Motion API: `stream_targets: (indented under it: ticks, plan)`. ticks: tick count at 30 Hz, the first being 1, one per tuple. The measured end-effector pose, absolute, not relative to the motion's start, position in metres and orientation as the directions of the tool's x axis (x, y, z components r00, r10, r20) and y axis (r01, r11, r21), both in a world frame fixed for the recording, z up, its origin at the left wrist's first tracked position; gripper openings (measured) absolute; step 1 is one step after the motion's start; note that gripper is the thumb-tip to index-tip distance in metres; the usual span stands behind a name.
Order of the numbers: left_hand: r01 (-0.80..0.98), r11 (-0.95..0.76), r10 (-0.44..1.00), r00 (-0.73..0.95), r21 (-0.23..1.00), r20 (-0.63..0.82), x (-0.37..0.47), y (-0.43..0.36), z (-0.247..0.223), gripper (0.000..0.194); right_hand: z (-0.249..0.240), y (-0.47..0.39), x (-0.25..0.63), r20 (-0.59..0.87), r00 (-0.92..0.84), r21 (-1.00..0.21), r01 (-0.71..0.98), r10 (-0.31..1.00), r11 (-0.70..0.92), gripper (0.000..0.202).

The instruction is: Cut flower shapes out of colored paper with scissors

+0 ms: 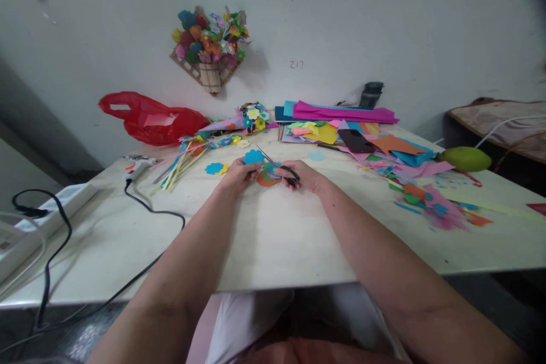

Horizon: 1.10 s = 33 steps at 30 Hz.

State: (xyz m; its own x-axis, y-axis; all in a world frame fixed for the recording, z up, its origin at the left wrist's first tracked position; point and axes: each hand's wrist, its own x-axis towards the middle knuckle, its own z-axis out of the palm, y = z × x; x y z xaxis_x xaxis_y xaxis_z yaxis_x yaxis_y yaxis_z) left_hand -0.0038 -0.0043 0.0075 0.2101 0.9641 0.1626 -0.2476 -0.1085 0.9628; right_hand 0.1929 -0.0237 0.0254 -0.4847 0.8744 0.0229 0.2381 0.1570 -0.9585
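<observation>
My left hand [239,175] pinches a blue paper flower [253,156] with scalloped petals. My right hand [304,174] is closed round black-handled scissors [292,173], whose blades point up and left toward the flower. Small coloured pieces, blue and green among them, show between my hands; whether my right fingers also hold any of them I cannot make out. Just below lies an orange paper disc [268,180]. Another blue flower [214,169], overlapping a yellow one, rests left of my left hand. A pale blue disc [316,156] lies beyond my right hand.
Paper strips [181,166], a glue gun [139,168] with its cord and a power strip [42,222] are on the left. A red bag [157,119] sits behind them. Coloured sheets [341,114], a phone [355,140], paper scraps [439,205] and a green-yellow fruit [464,158] occupy the right.
</observation>
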Motion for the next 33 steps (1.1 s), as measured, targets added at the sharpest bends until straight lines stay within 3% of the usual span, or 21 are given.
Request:
stream_targets:
  ticks: [14, 33]
  plan:
    - [-0.253, -0.054, 0.967, 0.229, 0.966, 0.114, -0.0036, -0.0080, 0.0113, 0.028, 0.0246, -0.0230, 0.1931, 0.014, -0.505, -0.966, 0.216, 0.863, 0.142, 0.024]
    - [-0.378, -0.008, 0.986, 0.152, 0.926, 0.070, -0.0021, -0.0087, 0.0115, 0.016, 0.0183, -0.0175, 0.1922, 0.049, -0.519, -0.961, 0.207, 0.854, 0.181, 0.026]
